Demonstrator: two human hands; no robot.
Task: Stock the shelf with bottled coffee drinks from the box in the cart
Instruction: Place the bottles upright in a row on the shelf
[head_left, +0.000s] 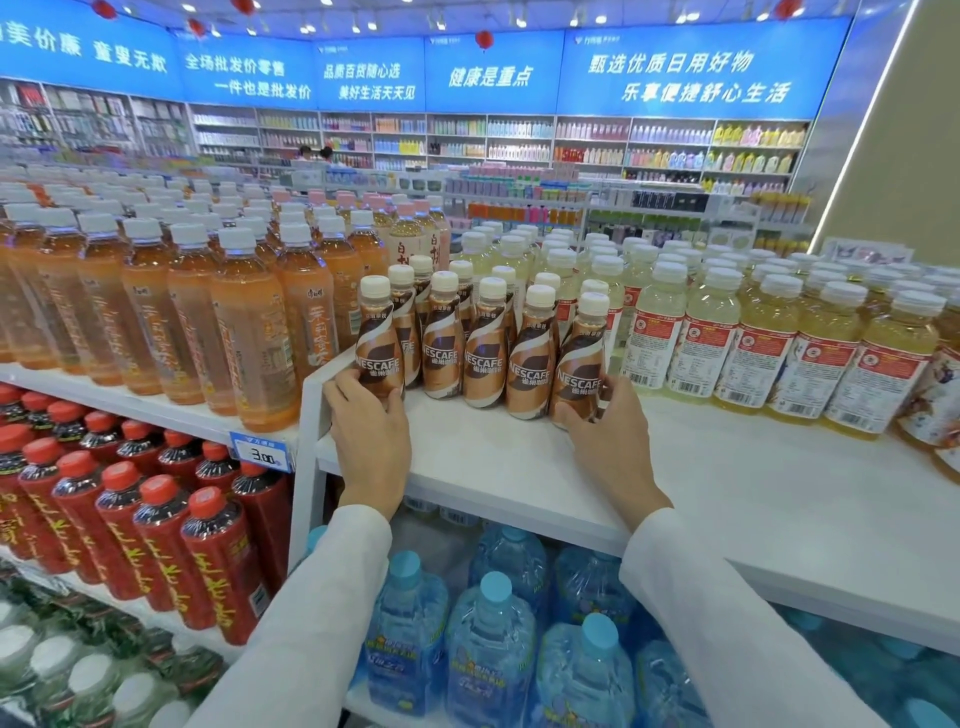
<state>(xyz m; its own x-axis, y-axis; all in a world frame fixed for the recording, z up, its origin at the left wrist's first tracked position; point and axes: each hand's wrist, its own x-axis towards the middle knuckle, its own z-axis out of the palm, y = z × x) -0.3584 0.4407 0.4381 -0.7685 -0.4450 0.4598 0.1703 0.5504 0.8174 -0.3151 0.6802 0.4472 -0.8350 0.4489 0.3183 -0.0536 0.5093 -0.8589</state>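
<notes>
View from a head-worn camera in a supermarket aisle, looking down at two hands in white sleeves on a white shelf (519, 467).

A cluster of small brown-and-white coffee bottles (485, 348) with cream caps stands upright on the shelf, between the two hands and just beyond them, in about three short rows. The left grip (371, 421) is curled round the base of the leftmost bottle (379, 343) in the front row. The right grip (608, 436) is curled round the lower body of the rightmost bottle (579, 369). Both bottles stand on the shelf board. The box and the cart are out of view.

Left of the left grip stand tall orange tea bottles (249, 322). Right of the right grip stand pale yellow drinks (701, 338). Below both wrists, on a lower shelf, sit blue-capped water bottles (488, 639).

Handling, as a judgement: the coffee bottles look like full, rigid plastic, light enough for one hand each and unlikely to dent. The glossy printed wrap probably slides under dry fingers. They are narrow and tall for their footprint, and they stand close together, so a nudge high up could topple several. The low, wide part of the body, where both hands now sit, seems the surest hold, and it suits sliding the bottles rather than lifting them by the cap.
</notes>
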